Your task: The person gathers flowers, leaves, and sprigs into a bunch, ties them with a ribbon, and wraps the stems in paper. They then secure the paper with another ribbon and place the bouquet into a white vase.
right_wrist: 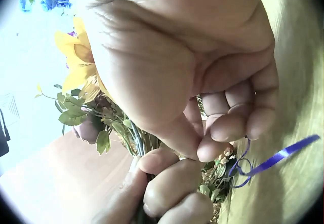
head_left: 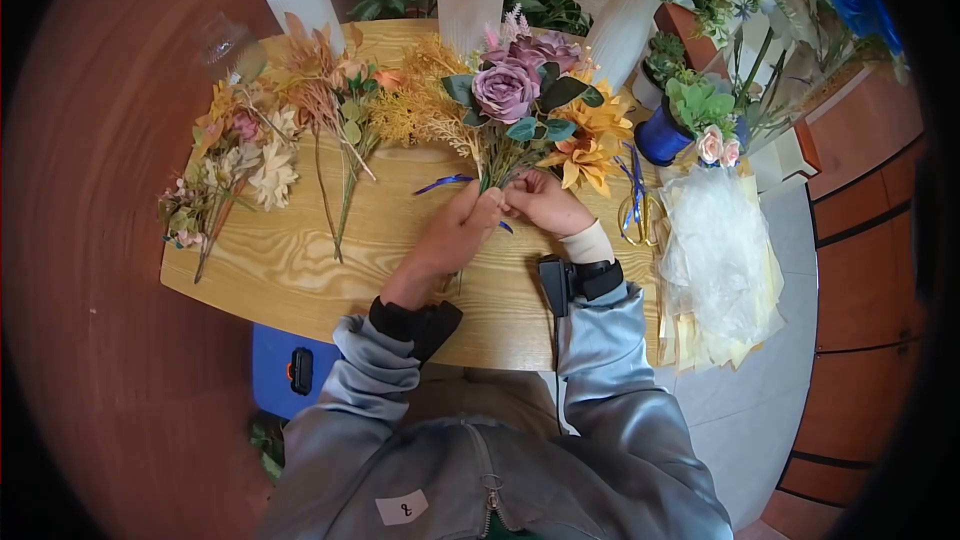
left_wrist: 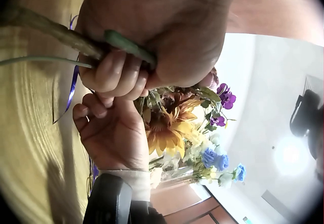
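Note:
My left hand [head_left: 452, 236] grips the gathered stems [left_wrist: 55, 31] of an artificial bouquet over the table. Purple roses [head_left: 505, 90], yellow filler sprigs [head_left: 415, 105] and orange-yellow sunflowers [head_left: 590, 140] fan out above the fist, with the cut ends below it. Close against it, my right hand [head_left: 548, 204] pinches with thumb and forefinger at a thin blue ribbon [right_wrist: 283, 158] by the stems. One ribbon tail curls out beyond the right fingers. The pinched part of the ribbon is hidden behind the fingertips.
Loose artificial flower stems [head_left: 340, 190] lie on the left of the wooden table [head_left: 400, 290]. Gold-handled scissors [head_left: 640, 220], a blue ribbon spool [head_left: 662, 135] and white wrapping sheets [head_left: 715, 270] sit at right. White vases [head_left: 305, 0] stand along the back.

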The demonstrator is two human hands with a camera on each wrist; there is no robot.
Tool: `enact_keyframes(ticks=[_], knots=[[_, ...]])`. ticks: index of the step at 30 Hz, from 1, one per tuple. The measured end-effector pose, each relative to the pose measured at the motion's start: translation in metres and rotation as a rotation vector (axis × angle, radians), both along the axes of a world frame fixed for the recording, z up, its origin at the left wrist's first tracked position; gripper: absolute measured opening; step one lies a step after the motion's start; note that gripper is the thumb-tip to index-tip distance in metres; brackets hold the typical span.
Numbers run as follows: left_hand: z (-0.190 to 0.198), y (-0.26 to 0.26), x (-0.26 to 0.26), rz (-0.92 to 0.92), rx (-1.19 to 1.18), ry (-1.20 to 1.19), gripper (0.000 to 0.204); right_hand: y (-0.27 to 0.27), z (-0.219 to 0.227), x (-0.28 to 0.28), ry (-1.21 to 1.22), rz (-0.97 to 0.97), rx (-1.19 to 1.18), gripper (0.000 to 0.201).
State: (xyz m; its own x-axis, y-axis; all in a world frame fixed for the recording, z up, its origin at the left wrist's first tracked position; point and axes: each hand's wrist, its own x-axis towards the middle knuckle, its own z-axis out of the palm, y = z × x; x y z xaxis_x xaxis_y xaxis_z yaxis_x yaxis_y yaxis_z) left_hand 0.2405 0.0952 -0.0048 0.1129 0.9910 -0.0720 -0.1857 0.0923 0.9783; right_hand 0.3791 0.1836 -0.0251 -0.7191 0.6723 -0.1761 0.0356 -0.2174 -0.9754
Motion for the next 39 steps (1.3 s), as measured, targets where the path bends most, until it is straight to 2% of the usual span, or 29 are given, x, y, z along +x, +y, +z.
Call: enact_keyframes(ticks=[6, 9, 12, 20, 29, 31, 34, 39], knots=[[-0.002, 0.000, -0.002, -0.065, -0.065, -0.098, 0.017, -0.001, -0.010, -0.001, -0.024, -0.072, 0.058, 0.009], [-0.003, 0.000, -0.004, -0.086, -0.089, -0.106, 0.017, -0.008, 0.006, -0.001, -0.078, -0.121, 0.129, 0.012], [0.000, -0.001, -0.004, -0.114, -0.096, -0.105, 0.017, 0.000, -0.003, 0.003, -0.042, -0.047, 0.184, 0.014], [0.001, 0.000, -0.007, -0.149, -0.201, -0.122, 0.019, 0.000, -0.010, 0.001, 0.085, -0.023, 0.008, 0.013], [-0.004, -0.003, 0.002, 0.045, -0.241, -0.093, 0.018, -0.002, -0.008, -0.002, 0.073, -0.003, -0.024, 0.011], [-0.010, -0.002, 0.005, 0.140, -0.113, 0.067, 0.018, -0.002, -0.008, -0.002, 0.043, -0.013, -0.022, 0.011], [-0.014, -0.002, 0.008, 0.214, -0.070, 0.196, 0.019, -0.001, -0.004, -0.001, 0.039, 0.031, -0.010, 0.013], [-0.012, 0.001, 0.007, 0.233, 0.016, 0.306, 0.019, 0.000, -0.004, -0.003, 0.085, 0.050, -0.085, 0.016]])
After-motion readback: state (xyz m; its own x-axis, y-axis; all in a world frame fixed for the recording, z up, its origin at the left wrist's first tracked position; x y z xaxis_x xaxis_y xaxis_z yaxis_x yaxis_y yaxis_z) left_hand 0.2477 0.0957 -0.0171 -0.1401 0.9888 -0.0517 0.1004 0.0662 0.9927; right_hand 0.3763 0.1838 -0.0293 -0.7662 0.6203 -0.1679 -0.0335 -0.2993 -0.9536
